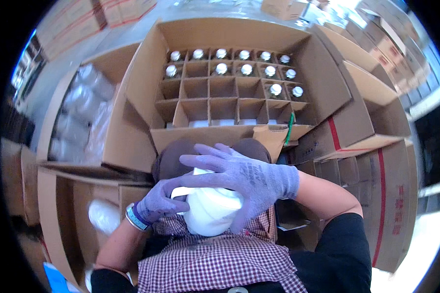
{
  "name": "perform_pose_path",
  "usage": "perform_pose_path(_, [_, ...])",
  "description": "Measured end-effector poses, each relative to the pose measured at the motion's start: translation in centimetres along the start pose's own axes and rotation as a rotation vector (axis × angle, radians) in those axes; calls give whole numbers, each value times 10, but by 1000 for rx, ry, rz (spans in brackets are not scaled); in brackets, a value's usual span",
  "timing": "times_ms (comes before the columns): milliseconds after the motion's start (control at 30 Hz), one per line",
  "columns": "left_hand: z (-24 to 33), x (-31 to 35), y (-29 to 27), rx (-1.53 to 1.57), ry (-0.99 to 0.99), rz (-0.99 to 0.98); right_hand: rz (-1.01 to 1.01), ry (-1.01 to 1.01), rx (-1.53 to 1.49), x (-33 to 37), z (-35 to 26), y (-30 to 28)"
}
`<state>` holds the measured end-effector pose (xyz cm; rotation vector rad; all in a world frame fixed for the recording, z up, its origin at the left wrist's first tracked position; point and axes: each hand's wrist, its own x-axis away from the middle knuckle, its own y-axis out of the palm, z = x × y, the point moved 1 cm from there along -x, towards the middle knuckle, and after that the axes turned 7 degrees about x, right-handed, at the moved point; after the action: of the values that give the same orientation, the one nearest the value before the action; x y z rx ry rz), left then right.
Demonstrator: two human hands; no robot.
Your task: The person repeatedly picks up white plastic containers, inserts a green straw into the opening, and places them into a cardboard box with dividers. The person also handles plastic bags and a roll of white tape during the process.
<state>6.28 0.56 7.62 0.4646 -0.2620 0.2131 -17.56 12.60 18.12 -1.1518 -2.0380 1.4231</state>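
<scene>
A white, rounded container [212,212] rests against my lap, close to my body. A white loop like a handle stands out from its left side, and faint creases run across its surface. My left hand [164,198], in a purple-grey glove, has its fingers closed round that loop. From the right, my gloved right hand [244,178] wraps over the container's top, its fingers reaching across and the thumb side against its right wall. Most of the container's top is hidden under my fingers, so I cannot tell its exact kind.
Ahead stands an open divided carton [178,132] with several white-capped clear bottles [221,68] in its far rows and right side. Clear plastic-wrapped things [80,107] fill a carton at left; a white wrapped roll-shaped thing [104,216] lies in one below. Open cartons [396,210] stand at right.
</scene>
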Motion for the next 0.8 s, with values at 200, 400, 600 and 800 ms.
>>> perform_pose_path(200, [-26, -1, 85, -506, 48, 443, 327, 285, -190, 29, 56, 95])
perform_pose_path(400, [-23, -8, 49, -262, 200, 442, 759, 759, 251, 59, 113, 59])
perform_pose_path(600, [-8, -13, 37, 4, 137, 460, 394, 1677, 369, 193, 239, 95])
perform_pose_path(800, [2, -22, 38, 240, 93, 266, 586, 1527, 202, 272, 263, 81])
